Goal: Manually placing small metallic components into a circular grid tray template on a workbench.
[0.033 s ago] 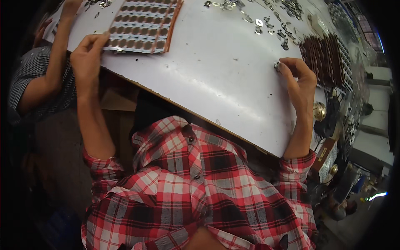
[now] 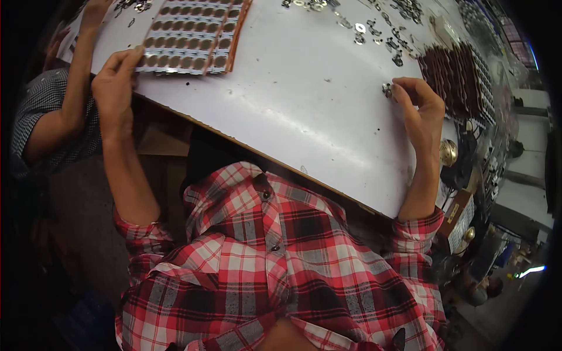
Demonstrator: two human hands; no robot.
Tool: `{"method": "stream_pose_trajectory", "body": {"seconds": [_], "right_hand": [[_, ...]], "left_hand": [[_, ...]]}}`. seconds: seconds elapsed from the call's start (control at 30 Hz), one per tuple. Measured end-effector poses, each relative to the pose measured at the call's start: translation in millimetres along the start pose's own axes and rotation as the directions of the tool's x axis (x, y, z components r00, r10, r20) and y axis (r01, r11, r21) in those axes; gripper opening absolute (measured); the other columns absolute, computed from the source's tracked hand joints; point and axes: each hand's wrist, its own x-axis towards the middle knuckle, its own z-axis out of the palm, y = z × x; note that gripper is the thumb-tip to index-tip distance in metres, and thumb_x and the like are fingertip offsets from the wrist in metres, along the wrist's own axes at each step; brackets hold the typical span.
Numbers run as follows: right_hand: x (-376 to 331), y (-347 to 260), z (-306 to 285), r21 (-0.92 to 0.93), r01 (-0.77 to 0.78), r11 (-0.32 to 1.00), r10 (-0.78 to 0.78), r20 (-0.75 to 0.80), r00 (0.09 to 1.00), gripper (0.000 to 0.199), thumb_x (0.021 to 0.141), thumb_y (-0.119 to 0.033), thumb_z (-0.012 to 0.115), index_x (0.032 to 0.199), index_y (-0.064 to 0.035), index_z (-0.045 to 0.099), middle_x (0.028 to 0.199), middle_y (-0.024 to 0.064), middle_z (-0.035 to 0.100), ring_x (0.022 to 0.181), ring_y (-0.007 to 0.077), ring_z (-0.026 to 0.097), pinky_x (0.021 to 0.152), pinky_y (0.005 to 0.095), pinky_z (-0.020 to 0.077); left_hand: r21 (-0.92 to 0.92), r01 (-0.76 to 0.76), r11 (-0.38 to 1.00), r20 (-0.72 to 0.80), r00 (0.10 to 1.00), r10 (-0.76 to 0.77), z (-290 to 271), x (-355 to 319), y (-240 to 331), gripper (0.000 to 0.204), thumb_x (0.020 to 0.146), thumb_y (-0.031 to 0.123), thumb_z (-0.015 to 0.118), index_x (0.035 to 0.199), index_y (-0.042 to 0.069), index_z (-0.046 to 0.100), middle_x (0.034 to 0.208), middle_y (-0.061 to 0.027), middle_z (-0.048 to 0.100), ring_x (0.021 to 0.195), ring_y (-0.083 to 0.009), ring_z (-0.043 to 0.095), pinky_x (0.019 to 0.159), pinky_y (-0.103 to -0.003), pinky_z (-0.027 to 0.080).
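My left hand (image 2: 119, 69) pinches the near left corner of a silvery sheet (image 2: 175, 45) with rows of round brown discs. This sheet lies over a further sheet of the same kind (image 2: 221, 47), whose right part shows past it. Over the right side of the white table, my right hand (image 2: 420, 105) has thumb and forefinger closed on a small shiny metal part (image 2: 387, 89). Its exact kind is too small to make out. Beyond that hand, loose metal parts (image 2: 398, 44) lie scattered on the tabletop.
To the right stands a row of dark brown, wavy-edged strips (image 2: 451, 79). A round brass-coloured metal piece (image 2: 448, 153) is beside my right forearm. A co-worker's arm (image 2: 79, 76) reaches in at the left. The table's front edge (image 2: 246, 146) runs slantwise before me.
My left hand has moved a little left with the top sheet, baring more of the sheet beneath. My right hand keeps its pinch, nearly still. The whole view shifts slightly.
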Motion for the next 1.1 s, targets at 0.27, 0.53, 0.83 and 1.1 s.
{"method": "stream_pose_trajectory", "body": {"seconds": [0.27, 0.53, 0.83, 1.1], "right_hand": [[0.2, 3.6, -4.5, -0.082, -0.006, 0.997, 0.007, 0.022, 1.000, 0.015, 0.093, -0.007, 0.073, 0.107, -0.0008, 0.077, 0.091, 0.0013, 0.073, 0.086, 0.0083, 0.066, 0.082, 0.0235, 0.0522], [3.5, 13.5, 2.0, -0.082, 0.045, 0.996, -0.043, 0.029, 0.999, 0.013, 0.093, -0.006, 0.075, 0.106, -0.0025, 0.076, 0.087, -0.0014, 0.070, 0.079, 0.0073, 0.063, 0.077, 0.0229, 0.0520], [2.2, 3.7, 6.4, 0.161, 0.041, 0.986, -0.024, -0.105, 0.994, 0.012, 0.098, -0.011, 0.073, 0.106, -0.0019, 0.072, 0.084, -0.0009, 0.069, 0.069, 0.0043, 0.059, 0.059, 0.0199, 0.0465], [4.5, 0.6, 12.6, 0.281, -0.025, 0.959, 0.030, -0.015, 0.999, 0.014, 0.098, -0.009, 0.069, 0.110, -0.0059, 0.074, 0.084, -0.0021, 0.067, 0.068, 0.0043, 0.058, 0.057, 0.0198, 0.0431]], "left_hand": [[-0.376, 0.199, 0.905, 0.206, 0.970, -0.128, -8.3, -62.0, 42.0, 0.015, 0.101, 0.013, 0.067, 0.111, 0.001, 0.069, 0.097, 0.0011, 0.066, 0.070, -0.0008, 0.051, 0.052, -0.017, 0.035], [-0.411, 0.441, 0.798, 0.452, 0.859, -0.242, 82.2, -178.5, 54.9, 0.017, 0.100, 0.001, 0.064, 0.115, -0.006, 0.062, 0.093, -0.0113, 0.071, 0.073, -0.0137, 0.072, 0.057, -0.023, 0.059], [-0.204, 0.085, 0.975, 0.612, 0.788, 0.060, 80.3, -189.7, 72.0, 0.013, 0.093, -0.004, 0.070, 0.106, -0.003, 0.067, 0.081, -0.0040, 0.070, 0.069, -0.0071, 0.067, 0.059, -0.020, 0.052], [-0.767, -0.105, 0.633, 0.591, 0.270, 0.760, -34.4, -186.0, 152.9, 0.012, 0.095, 0.005, 0.056, 0.084, 0.006, 0.061, 0.069, -0.0061, 0.057, 0.056, -0.0170, 0.058, 0.045, -0.031, 0.042]]}}
